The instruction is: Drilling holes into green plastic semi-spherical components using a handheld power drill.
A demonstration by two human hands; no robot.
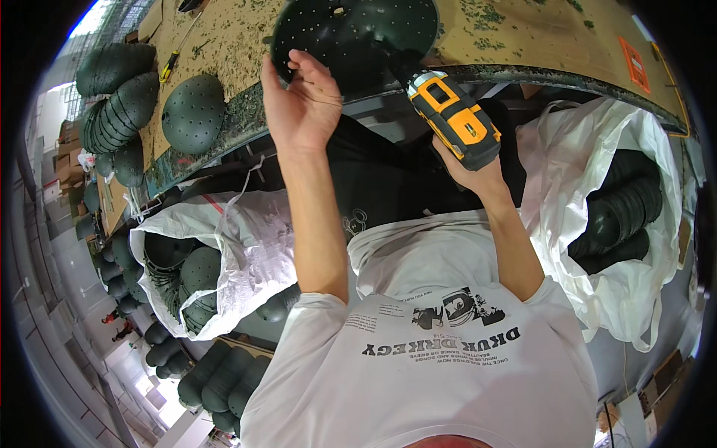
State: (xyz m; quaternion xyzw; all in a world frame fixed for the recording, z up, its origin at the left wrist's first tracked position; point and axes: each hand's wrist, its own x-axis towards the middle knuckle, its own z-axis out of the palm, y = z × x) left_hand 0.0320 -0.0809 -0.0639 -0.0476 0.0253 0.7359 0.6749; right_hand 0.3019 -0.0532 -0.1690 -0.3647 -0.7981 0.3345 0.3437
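Observation:
A dark green, dome-shaped plastic shell (314,33) dotted with small holes lies hollow side up at the table's near edge. My left hand (305,112) is at its left rim, palm turned up and fingers loosely bent and apart. Nothing shows in that palm; whether the fingers touch the rim I cannot tell. My right hand (478,175) grips a yellow-and-black cordless drill (455,116), its front end pointing into the shell. The drill's tip is hard to make out against the dark plastic.
Green shavings litter the tan worktable (515,37). Another holed shell (194,113) and stacked shells (123,112) sit at left, near a yellow-handled screwdriver (169,67). White sacks of shells, one left (254,239) and one right (553,157), flank my legs. An orange card (633,65) lies far right.

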